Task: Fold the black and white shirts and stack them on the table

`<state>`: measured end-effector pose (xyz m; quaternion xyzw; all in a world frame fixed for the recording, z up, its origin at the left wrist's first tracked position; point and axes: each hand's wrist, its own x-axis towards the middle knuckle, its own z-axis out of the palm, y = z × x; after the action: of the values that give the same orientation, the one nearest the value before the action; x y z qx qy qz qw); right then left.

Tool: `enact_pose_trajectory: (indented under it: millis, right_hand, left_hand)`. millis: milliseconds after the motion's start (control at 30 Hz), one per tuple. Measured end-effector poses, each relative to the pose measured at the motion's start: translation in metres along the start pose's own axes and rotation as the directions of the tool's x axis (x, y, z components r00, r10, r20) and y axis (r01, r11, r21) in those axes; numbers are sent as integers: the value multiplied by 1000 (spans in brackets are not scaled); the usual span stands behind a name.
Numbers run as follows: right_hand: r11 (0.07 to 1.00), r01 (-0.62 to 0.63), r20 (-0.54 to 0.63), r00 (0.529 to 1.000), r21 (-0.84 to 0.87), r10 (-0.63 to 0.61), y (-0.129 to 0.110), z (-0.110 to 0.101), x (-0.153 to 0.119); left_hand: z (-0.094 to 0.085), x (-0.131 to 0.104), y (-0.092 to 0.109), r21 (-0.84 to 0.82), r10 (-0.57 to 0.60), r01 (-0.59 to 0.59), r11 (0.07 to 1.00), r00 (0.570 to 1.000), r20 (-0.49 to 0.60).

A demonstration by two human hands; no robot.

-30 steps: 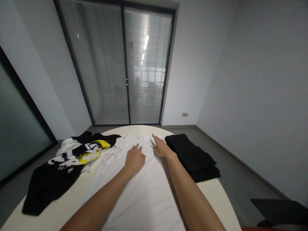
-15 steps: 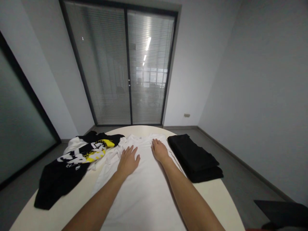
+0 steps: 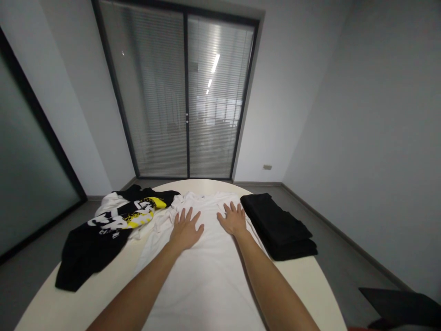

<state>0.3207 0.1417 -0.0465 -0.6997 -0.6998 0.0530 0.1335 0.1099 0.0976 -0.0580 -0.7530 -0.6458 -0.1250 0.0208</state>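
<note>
A white T-shirt (image 3: 210, 271) lies spread out on the round cream table (image 3: 310, 285), its collar end toward the far edge. My left hand (image 3: 186, 231) rests palm down on the left part of the shirt, fingers spread. On the right part, near the shoulder, my right hand (image 3: 233, 219) also lies flat with its fingers apart. Neither hand grips the cloth. My forearms cover some of the shirt's sides, and its near end runs out of the picture.
Left of the shirt is a loose heap of clothes with a black printed garment (image 3: 93, 248) on top. A folded black stack (image 3: 277, 225) lies close on the right. Beyond the table stands a glass door with blinds (image 3: 186, 92). A dark flat object (image 3: 403, 305) shows at lower right.
My right hand has slid a little to the right across the shirt and its fingers have spread. My left hand has shifted only slightly. The view has tilted a bit.
</note>
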Motion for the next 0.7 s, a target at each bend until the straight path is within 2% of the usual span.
enact_pose_trajectory:
  millis: [200, 367, 600, 700]
  right_hand:
    - [1000, 6, 3, 1000, -28, -6, -1, -2, -21]
    - [999, 3, 8, 1000, -40, -2, -2, -2, -32]
    - [998, -21, 100, 995, -57, 27, -6, -8, -24]
    - [996, -39, 95, 994, -76, 46, -14, -16, -16]
  left_hand:
    - [-4, -14, 0, 0, -3, 3, 1000, 999, 33]
    - [-6, -26, -1, -3, 1, -1, 1000, 1000, 15]
    - [-10, -24, -1, -27, -48, 48, 998, 999, 16]
    - [-9, -20, -1, -37, -55, 55, 998, 998, 22]
